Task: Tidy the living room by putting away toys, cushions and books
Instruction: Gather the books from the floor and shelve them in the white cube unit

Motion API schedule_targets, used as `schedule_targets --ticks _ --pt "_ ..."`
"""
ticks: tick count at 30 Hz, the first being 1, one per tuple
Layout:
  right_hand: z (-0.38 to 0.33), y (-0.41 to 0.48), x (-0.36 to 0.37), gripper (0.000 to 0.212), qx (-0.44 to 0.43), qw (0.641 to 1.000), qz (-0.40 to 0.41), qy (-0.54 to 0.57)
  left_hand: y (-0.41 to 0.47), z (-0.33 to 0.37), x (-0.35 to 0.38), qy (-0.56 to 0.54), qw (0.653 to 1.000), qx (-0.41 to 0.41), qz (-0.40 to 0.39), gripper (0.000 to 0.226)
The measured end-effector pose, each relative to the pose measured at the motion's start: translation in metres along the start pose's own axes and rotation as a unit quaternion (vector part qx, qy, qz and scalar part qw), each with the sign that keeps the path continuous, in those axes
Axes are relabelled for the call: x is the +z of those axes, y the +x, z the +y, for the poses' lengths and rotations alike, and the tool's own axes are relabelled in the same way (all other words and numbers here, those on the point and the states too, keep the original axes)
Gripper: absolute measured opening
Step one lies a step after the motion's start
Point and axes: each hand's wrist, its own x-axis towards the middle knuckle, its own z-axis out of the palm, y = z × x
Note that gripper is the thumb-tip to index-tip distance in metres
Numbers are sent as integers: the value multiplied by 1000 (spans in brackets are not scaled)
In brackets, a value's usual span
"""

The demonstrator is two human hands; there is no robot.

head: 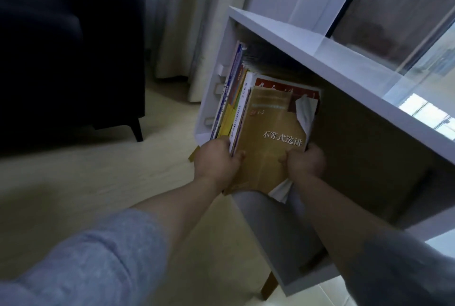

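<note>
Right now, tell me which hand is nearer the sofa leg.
Left. The left hand grips the books' edge toward the sofa leg; the right hand grips their far edge.

You've two hands: left hand (216,160), right hand (306,161). One white shelf unit (307,42). One tan book (268,128), one red book (278,83). Upright books (231,98), left of centre: too packed to count.

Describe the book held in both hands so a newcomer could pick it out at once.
Find the white shelf unit by the curtain; a row of books stands inside it at the left. At the right end of that row, the left hand and right hand grip a mustard-brown book. It alone shows its full cover, with white characters and a torn right edge.
</note>
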Motion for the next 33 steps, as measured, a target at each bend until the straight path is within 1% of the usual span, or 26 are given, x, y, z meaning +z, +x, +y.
schedule_targets --ticks 4,7,9,13,16,18,22,26,29,33 --pt "0 11 12 36 -7 999 -11 29 9 -3 12 -19 1000 1 16 35" --pt "2 24 17 55 1 999 -28 16 15 0 22 -22 999 0 25 36" --pt "5 34 23 67 23 997 -41 53 22 0 30 -18 999 2 27 36" --pt "13 47 35 79 65 991 -39 108 31 -2 45 -31 999 5 11 36" --pt "17 53 43 89 59 990 -35 125 36 -6 53 -45 999 -6 15 34" --pt "17 58 51 91 46 988 -31 141 40 -8 56 -52 998 -6 24 33" --pt "12 71 63 93 56 984 -31 165 46 -11 60 -67 997 1 33 33" --pt "16 85 79 91 39 982 -26 183 53 -10 64 -58 997 -2 41 32" --pt "19 91 85 93 44 979 -53 193 57 -12 65 -61 998 -1 34 33" --pt "23 98 84 95 55 971 -93 215 53 -23 69 -108 994 1 12 33"
